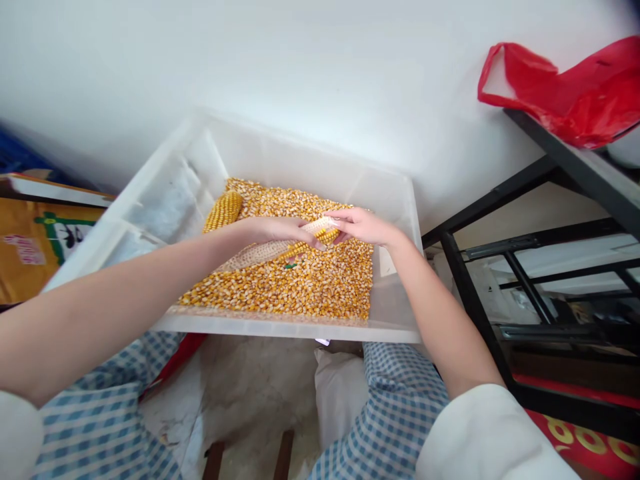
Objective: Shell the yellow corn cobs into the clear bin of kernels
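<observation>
A partly stripped corn cob point(326, 233) is held between my two hands above loose kernels. It shows a pale bare side and rows of yellow kernels underneath. My left hand point(285, 230) is closed around its left part, thumb toward the right. The fingers of my right hand point(357, 225) are closed on its right end. A pale stripped stretch of cob point(260, 255) with a yellow kernel row shows below my left hand; I cannot tell whether it is a separate cob. A full yellow corn cob point(223, 211) lies on the kernels point(280, 293) behind my left forearm.
The translucent plastic bin point(300, 330) sits over my knees, against the white wall. A black metal frame point(460, 293) stands close on the right, with a red plastic bag point(565, 87) on top. Yellow packaging point(25, 250) is at the left. A pale sack point(340, 393) lies below.
</observation>
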A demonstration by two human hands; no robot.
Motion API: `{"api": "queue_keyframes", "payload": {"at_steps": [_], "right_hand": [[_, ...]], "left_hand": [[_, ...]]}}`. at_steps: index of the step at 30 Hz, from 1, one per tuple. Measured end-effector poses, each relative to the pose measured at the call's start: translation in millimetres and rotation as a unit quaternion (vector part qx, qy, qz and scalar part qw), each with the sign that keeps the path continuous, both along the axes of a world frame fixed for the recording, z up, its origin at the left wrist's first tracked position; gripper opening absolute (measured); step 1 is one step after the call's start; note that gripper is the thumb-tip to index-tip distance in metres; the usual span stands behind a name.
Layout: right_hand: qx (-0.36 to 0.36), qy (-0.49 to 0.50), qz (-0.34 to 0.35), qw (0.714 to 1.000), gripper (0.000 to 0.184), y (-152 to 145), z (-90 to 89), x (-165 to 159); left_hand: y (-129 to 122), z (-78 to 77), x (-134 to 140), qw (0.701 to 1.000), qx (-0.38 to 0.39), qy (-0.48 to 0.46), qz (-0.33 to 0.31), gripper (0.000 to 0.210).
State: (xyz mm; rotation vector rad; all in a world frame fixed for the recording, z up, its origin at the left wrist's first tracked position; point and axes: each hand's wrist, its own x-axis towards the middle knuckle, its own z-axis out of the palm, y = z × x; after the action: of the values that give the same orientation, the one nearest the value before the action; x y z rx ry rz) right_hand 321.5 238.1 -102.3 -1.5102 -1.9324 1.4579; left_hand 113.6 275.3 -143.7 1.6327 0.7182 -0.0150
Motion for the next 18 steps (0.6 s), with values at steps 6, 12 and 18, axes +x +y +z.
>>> {"api": "queue_keyframes", "payload": {"at_steps": [6, 12, 18], "right_hand": [[-0.009, 0.015, -0.010, 1.000, 0.036, -0.8, -1.3, -2.2], [-0.010, 0.054, -0.043, 0.998, 0.036, 5.1, 3.6, 3.6], [0.115, -0.082, -0.090, 0.986, 0.053, -30.7, 50.8, 37.6]], "left_hand": [[1.3, -3.0, -2.1, 1.000, 0.005, -0.002, 0.003, 0.041], [-0.2, 6.7, -1.1, 0.998, 0.045, -0.033, 0.021, 0.049], [0.3, 12.6, 1.0, 0.978, 0.165, 0.020, 0.128, 0.055]]}}
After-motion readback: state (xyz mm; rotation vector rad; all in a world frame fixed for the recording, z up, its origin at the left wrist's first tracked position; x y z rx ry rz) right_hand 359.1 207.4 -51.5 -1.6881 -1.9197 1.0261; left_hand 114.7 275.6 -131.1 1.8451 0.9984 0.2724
